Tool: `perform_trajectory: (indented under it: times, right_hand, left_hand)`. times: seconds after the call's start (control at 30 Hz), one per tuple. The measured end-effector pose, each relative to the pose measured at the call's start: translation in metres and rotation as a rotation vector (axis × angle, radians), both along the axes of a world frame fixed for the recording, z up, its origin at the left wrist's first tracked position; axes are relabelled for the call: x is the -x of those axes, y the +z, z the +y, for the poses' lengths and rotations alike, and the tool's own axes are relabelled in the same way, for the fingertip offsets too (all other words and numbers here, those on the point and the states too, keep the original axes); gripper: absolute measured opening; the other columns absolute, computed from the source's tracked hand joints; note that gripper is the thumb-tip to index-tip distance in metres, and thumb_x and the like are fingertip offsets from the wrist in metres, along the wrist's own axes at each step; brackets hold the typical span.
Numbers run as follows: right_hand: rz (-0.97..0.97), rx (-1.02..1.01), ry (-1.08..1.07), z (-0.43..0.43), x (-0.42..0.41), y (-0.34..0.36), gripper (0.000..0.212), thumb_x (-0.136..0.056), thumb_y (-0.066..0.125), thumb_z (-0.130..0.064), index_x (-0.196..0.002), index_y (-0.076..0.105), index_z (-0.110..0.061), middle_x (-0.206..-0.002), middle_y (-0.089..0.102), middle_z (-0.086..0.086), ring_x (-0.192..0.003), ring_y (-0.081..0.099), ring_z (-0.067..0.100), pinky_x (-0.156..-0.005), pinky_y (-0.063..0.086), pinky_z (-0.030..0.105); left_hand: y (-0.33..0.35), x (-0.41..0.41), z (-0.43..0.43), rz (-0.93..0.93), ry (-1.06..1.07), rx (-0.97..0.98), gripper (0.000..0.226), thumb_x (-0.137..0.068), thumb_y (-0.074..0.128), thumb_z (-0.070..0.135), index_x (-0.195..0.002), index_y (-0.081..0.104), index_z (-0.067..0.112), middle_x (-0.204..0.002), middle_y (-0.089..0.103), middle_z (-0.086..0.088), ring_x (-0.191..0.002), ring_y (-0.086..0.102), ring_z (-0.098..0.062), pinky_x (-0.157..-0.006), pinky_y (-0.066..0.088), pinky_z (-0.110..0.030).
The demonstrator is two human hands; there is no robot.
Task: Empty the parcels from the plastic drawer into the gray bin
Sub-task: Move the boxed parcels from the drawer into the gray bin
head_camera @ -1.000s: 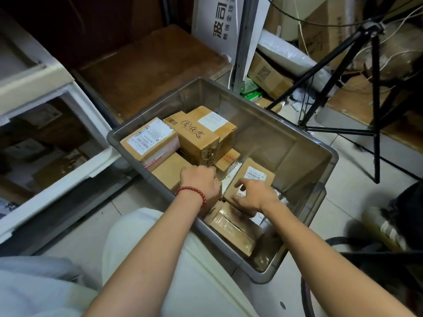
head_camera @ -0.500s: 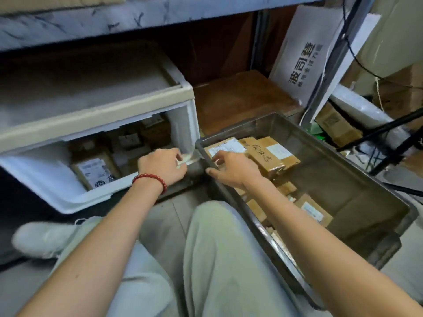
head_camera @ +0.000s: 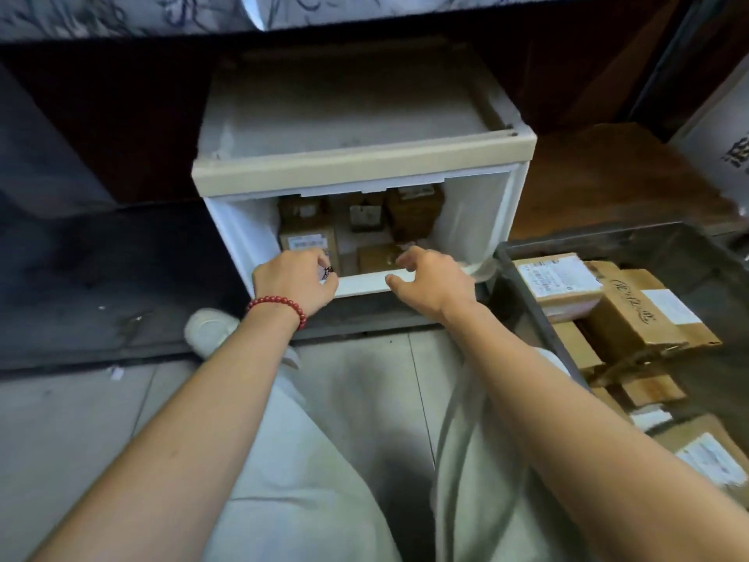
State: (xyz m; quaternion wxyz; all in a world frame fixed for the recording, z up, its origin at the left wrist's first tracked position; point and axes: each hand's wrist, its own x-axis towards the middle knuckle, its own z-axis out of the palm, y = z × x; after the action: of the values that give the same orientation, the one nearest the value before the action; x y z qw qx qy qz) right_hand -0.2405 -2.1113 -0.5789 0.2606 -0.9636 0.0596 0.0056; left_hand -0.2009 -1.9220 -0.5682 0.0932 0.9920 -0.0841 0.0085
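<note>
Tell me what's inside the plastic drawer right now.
Several brown cardboard parcels, some with white labels, sit piled toward the back of the plastic drawer. Its front lip, the left hand and the right hand cover the near floor, so no full count.

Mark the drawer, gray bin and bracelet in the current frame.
drawer (head_camera: 364, 283), head view, front lip.
gray bin (head_camera: 648, 247), head view, far wall.
bracelet (head_camera: 279, 303), head view, beads on the wrist.

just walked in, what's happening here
A person crouches at a drawer. The left hand grips its front rim; the right hand is at the rim beside it, not clearly closed. The drawer holds parcels. The bin to the right already holds several boxes.
</note>
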Motion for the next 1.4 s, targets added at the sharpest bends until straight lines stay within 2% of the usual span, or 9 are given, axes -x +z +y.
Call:
perform_trajectory:
  times: [0.37, 0.6, 0.77, 0.87, 0.97, 1.13, 1.2, 1.3, 1.4]
  right_hand:
    - [0.092, 0.139, 0.121, 0.020, -0.094, -0.036, 0.056, -0.090, 0.058, -0.047, -0.139, 0.042, -0.024, -0.137, 0.048, 0.008, -0.126, 0.045, 0.029, -0.101, 0.041, 0.044]
    - [0.164, -0.009, 0.083, 0.007, -0.156, -0.083, 0.063, -0.088, 0.062, -0.044, -0.143, 0.037, -0.027, -0.146, 0.042, 0.007, -0.132, 0.042, 0.029, -0.105, 0.041, 0.046]
    - [0.223, -0.073, 0.071, 0.009, -0.170, -0.109, 0.074, -0.087, 0.065, -0.045, -0.148, 0.031, -0.024, -0.143, 0.043, 0.011, -0.128, 0.044, 0.030, -0.102, 0.040, 0.039]
    - [0.187, -0.121, 0.090, 0.012, -0.182, -0.110, 0.071, -0.085, 0.067, -0.045, -0.145, 0.034, -0.024, -0.141, 0.048, 0.008, -0.127, 0.046, 0.028, -0.104, 0.041, 0.039]
    - [0.169, -0.198, 0.084, 0.019, -0.191, -0.113, 0.068, -0.084, 0.068, -0.043, -0.142, 0.037, -0.027, -0.138, 0.051, 0.005, -0.124, 0.049, 0.027, -0.102, 0.043, 0.042]
    - [0.196, -0.178, 0.069, 0.031, -0.195, -0.123, 0.071, -0.085, 0.071, -0.031, -0.145, 0.034, -0.025, -0.134, 0.055, 0.007, -0.120, 0.054, 0.029, -0.099, 0.046, 0.042]
    - [0.193, -0.205, 0.036, 0.031, -0.196, -0.123, 0.074, -0.085, 0.072, -0.025, -0.146, 0.032, -0.022, -0.134, 0.056, 0.008, -0.121, 0.054, 0.029, -0.100, 0.046, 0.040]
    - [0.171, -0.300, -0.040, 0.025, -0.194, -0.123, 0.068, -0.083, 0.073, -0.018, -0.141, 0.037, -0.015, -0.133, 0.056, 0.008, -0.122, 0.054, 0.027, -0.102, 0.044, 0.033]
    - [0.243, -0.428, -0.117, 0.017, -0.188, -0.128, 0.078, -0.073, 0.082, -0.018, -0.138, 0.041, -0.010, -0.132, 0.057, 0.009, -0.124, 0.053, 0.027, -0.106, 0.044, 0.038]
  left_hand:
    - [-0.044, -0.071, 0.022, 0.078, -0.012, -0.051, 0.050, -0.091, 0.054, 0.040, -0.135, 0.046, 0.018, -0.131, 0.054, -0.007, -0.117, 0.052, -0.029, -0.090, 0.049, -0.039]
    - [-0.076, -0.139, 0.021, 0.103, 0.005, -0.148, 0.075, -0.083, 0.061, 0.043, -0.145, 0.028, 0.015, -0.144, 0.036, -0.014, -0.133, 0.036, -0.033, -0.113, 0.027, -0.045]
    - [-0.089, -0.181, 0.005, 0.173, 0.077, 0.045, 0.091, -0.075, 0.070, 0.044, -0.149, 0.020, 0.024, -0.151, 0.027, -0.010, -0.136, 0.032, -0.035, -0.109, 0.035, -0.049]
    - [-0.094, -0.189, -0.001, 0.185, 0.108, 0.033, 0.097, -0.075, 0.071, 0.046, -0.151, 0.014, 0.025, -0.154, 0.018, -0.011, -0.139, 0.023, -0.040, -0.113, 0.027, -0.049]
    - [-0.094, -0.190, 0.001, 0.202, 0.179, 0.046, 0.111, -0.068, 0.077, 0.051, -0.152, 0.012, 0.019, -0.153, 0.022, -0.014, -0.137, 0.029, -0.038, -0.109, 0.034, -0.048]
    - [-0.082, -0.180, -0.001, 0.389, 0.207, 0.127, 0.075, -0.081, 0.073, 0.038, -0.140, 0.038, 0.007, -0.139, 0.045, -0.013, -0.127, 0.044, -0.029, -0.093, 0.040, -0.032]
    - [-0.090, -0.176, -0.001, 0.510, 0.184, 0.160, 0.072, -0.080, 0.074, 0.037, -0.138, 0.042, 0.009, -0.135, 0.049, -0.006, -0.124, 0.048, -0.026, -0.095, 0.041, -0.032]
    - [-0.098, -0.172, -0.004, 0.509, 0.149, 0.188, 0.092, -0.072, 0.081, 0.037, -0.145, 0.031, 0.011, -0.145, 0.042, -0.006, -0.130, 0.042, -0.027, -0.100, 0.039, -0.036]
    - [-0.104, -0.170, -0.004, 0.431, 0.106, 0.226, 0.113, -0.068, 0.083, 0.036, -0.153, 0.011, 0.016, -0.157, 0.019, -0.007, -0.143, 0.023, -0.027, -0.113, 0.027, -0.041]
